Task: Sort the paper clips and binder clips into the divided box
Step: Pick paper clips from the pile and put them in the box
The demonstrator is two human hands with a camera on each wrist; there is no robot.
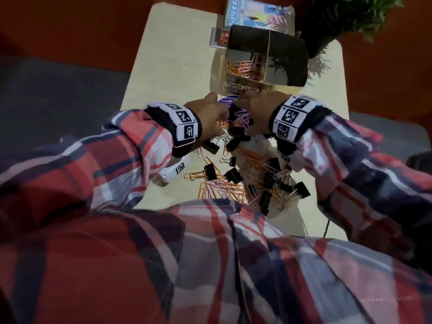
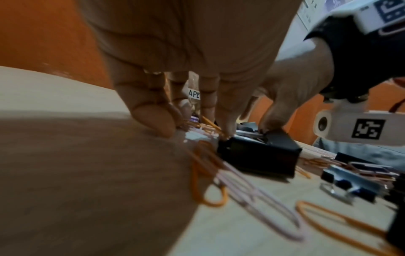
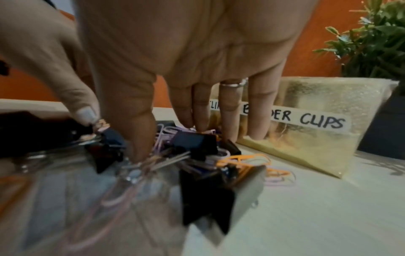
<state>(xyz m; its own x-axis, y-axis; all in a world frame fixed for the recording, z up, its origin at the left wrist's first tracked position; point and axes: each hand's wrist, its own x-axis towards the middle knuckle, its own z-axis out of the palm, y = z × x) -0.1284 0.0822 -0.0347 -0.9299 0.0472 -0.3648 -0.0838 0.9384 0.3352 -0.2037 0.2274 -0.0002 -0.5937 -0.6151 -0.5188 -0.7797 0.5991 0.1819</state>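
Observation:
Black binder clips (image 1: pixel 233 175) and orange and pink paper clips (image 1: pixel 219 188) lie mixed in a pile on the pale table (image 1: pixel 168 66). Behind it stands the gold divided box (image 1: pixel 267 86); its left compartment, labelled "PAPER CLIPS", holds orange and pink paper clips (image 1: pixel 243 69). Its other label reads "BINDER CLIPS" (image 3: pixel 311 119). My left hand (image 1: pixel 208 113) points down at the pile's far end, thumb (image 2: pixel 153 119) and fingertips pinching orange paper clips (image 2: pixel 210 123). My right hand (image 1: pixel 254 111) is beside it, thumb (image 3: pixel 136 136) and fingers (image 3: pixel 197 112) closing on a black binder clip (image 3: pixel 195 142).
A potted plant (image 1: pixel 346 19) stands right behind the box, a printed booklet (image 1: pixel 254 15) and a small red packet (image 1: pixel 218 37) behind it. An orange wall backs the table. My plaid sleeves cover the near table edge.

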